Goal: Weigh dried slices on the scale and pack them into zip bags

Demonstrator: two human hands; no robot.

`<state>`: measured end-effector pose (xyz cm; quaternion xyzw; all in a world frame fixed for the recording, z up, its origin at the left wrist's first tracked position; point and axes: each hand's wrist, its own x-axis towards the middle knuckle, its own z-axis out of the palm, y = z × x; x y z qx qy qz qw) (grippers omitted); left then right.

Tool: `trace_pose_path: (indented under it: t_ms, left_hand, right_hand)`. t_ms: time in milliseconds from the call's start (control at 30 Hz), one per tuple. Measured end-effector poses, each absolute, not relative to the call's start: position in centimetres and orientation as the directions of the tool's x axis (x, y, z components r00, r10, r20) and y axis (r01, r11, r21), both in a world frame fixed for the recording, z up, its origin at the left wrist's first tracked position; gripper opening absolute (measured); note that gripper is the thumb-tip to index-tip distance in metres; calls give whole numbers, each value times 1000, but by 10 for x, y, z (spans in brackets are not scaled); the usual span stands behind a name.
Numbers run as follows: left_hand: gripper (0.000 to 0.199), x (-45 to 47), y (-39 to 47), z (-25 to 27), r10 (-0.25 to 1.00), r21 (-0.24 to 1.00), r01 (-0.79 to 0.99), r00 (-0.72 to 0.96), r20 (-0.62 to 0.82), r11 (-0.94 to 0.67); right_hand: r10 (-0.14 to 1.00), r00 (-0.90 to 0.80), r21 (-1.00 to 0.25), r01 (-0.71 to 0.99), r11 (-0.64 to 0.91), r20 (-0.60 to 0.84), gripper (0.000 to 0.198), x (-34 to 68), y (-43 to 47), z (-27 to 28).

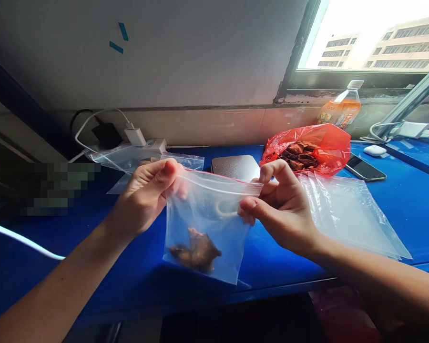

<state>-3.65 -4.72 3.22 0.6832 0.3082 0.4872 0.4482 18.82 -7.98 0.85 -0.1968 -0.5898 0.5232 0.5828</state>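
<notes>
A clear zip-lock bag [207,214] hangs upright between my hands, above the front of the blue table. Brown dried pieces [196,250] lie at its bottom. My left hand [148,195] pinches the bag's top left corner between thumb and fingers. At the top right, my right hand [280,207] grips the bag's edge near the zip strip, with the thumb in front. Behind the bag sits a flat silver scale [234,166], partly covered by it. A red plastic bag [332,147] stands open beyond my right hand, with more brown dried pieces [298,155] inside.
Flat clear bags [346,214] are stacked at the right. Filled zip-lock bags [119,159] lie at the back left near a power strip [155,145] and a white charger [135,136]. A phone [366,167], a white case [374,150] and a drink bottle [343,107] stand or lie back right.
</notes>
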Motion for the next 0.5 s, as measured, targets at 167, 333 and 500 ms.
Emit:
trace_pose_path:
  t_ms: [167, 333, 500]
  left_hand:
    - [57, -36, -47, 31, 841, 888, 9, 326, 432, -459]
    - [51, -40, -44, 27, 815, 831, 113, 304, 493, -545]
    - [50, -41, -44, 26, 781, 766, 197, 307, 544, -612]
  right_hand:
    - [823, -256, -844, -338, 415, 507, 35, 189, -81, 9]
    - [790, -239, -821, -258, 509, 565, 33, 190, -86, 10]
    - [770, -215, -799, -199, 568, 601, 35, 191, -91, 12]
